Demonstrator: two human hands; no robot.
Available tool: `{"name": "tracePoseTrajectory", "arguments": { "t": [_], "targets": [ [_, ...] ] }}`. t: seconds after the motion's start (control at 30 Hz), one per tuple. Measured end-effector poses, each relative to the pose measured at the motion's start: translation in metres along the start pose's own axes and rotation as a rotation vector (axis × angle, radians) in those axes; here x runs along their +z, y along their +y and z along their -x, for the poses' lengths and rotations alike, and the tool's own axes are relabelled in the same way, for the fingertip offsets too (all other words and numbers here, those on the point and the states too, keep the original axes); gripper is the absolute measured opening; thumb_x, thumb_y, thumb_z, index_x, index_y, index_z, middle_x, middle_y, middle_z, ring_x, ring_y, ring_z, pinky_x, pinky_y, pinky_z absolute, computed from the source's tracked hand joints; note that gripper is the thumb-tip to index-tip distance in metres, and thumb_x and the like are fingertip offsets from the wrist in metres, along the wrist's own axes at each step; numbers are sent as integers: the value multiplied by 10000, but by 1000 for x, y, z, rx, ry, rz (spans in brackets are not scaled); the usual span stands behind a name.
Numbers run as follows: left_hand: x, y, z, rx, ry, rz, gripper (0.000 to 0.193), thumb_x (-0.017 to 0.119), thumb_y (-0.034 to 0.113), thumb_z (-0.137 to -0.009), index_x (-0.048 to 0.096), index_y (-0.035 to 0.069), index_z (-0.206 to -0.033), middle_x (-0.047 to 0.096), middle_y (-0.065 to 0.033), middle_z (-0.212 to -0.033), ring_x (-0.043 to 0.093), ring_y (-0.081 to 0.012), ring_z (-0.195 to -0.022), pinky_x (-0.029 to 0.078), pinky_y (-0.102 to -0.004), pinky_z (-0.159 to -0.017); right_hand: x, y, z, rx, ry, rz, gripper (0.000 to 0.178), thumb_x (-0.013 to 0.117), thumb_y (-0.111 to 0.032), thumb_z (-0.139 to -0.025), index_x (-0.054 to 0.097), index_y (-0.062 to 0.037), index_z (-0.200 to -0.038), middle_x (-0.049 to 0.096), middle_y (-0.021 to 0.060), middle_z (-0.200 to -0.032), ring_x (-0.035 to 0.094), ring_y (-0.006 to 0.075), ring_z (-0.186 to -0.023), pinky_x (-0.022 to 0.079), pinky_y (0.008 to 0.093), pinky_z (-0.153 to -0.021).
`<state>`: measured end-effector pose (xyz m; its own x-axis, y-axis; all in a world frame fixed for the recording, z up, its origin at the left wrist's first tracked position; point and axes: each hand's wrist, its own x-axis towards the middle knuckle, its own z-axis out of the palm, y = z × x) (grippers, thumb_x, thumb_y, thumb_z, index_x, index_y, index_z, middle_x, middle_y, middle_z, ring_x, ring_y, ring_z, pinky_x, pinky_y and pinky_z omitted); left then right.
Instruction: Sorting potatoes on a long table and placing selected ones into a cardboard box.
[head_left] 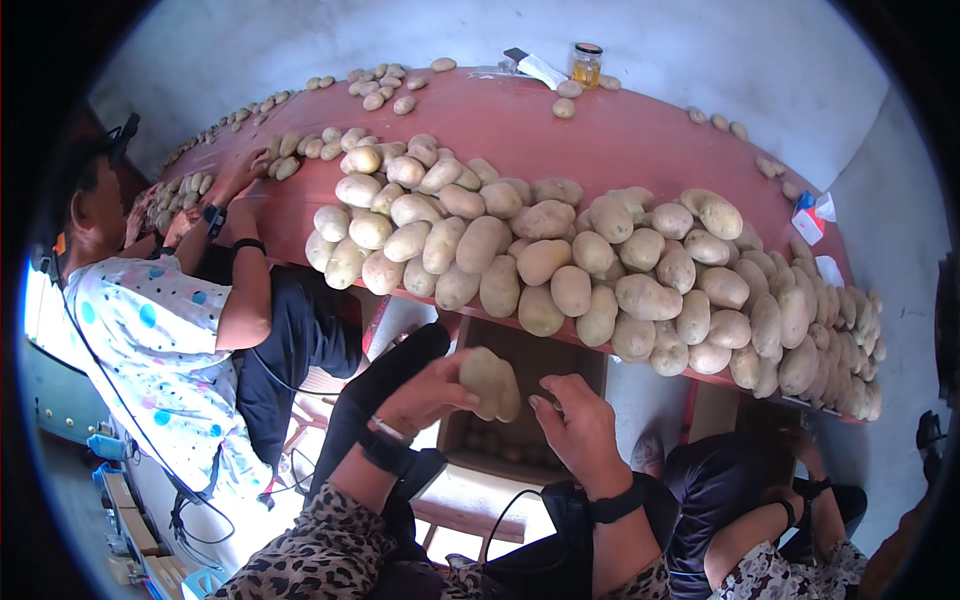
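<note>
A pale, lumpy potato with a groove down its side is in my left hand, held above my lap in front of the table. Close to its right is my right hand, apart from the potato, its thumb and fingers loosely curled with a gap between them. Nothing shows in that hand. Beyond both hands, a long heap of potatoes lies along the near edge of the red table. Under the table edge, below the held potato, an open box has several potatoes in its shadowed bottom.
A person at left reaches among potatoes on the table. Another person's arm is at lower right. Toward the back stand a glass jar and scattered potatoes. A tissue box sits at the right end.
</note>
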<state>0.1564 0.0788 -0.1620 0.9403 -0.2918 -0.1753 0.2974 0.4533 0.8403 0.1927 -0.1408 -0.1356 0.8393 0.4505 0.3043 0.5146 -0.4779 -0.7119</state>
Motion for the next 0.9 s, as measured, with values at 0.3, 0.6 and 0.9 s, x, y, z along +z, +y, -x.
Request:
{"name": "tracePoseTrajectory", "arguments": {
  "t": [0.3, 0.6, 0.9],
  "targets": [
    [35, 135, -34, 247, 239, -254, 472, 609, 102, -752, 484, 17, -1199, 577, -60, -1043, 567, -148, -934, 482, -286, -759, 10, 1, -8, -40, -84, 6, 181, 651, -161, -760, 583, -63, -896, 572, 120, -784, 594, 320, -668, 480, 402, -578],
    [28, 158, -106, 172, 390, -787, 346, 653, 255, -723, 580, 79, -1012, 577, 12, -856, 532, -78, -817, 414, -228, -608, 10, 5, -10, -58, -152, 115, 187, 658, -181, -748, 578, -71, -876, 580, 127, -799, 598, 337, -687, 495, 416, -597],
    [25, 160, -113, 207, 604, -811, 322, 684, 252, -717, 609, 43, -951, 590, -22, -801, 536, -112, -707, 416, -241, -595, 8, 9, -7, -94, -172, 139, 195, 670, -198, -739, 563, -75, -846, 574, 124, -781, 601, 333, -668, 499, 418, -583]
  ]
}}
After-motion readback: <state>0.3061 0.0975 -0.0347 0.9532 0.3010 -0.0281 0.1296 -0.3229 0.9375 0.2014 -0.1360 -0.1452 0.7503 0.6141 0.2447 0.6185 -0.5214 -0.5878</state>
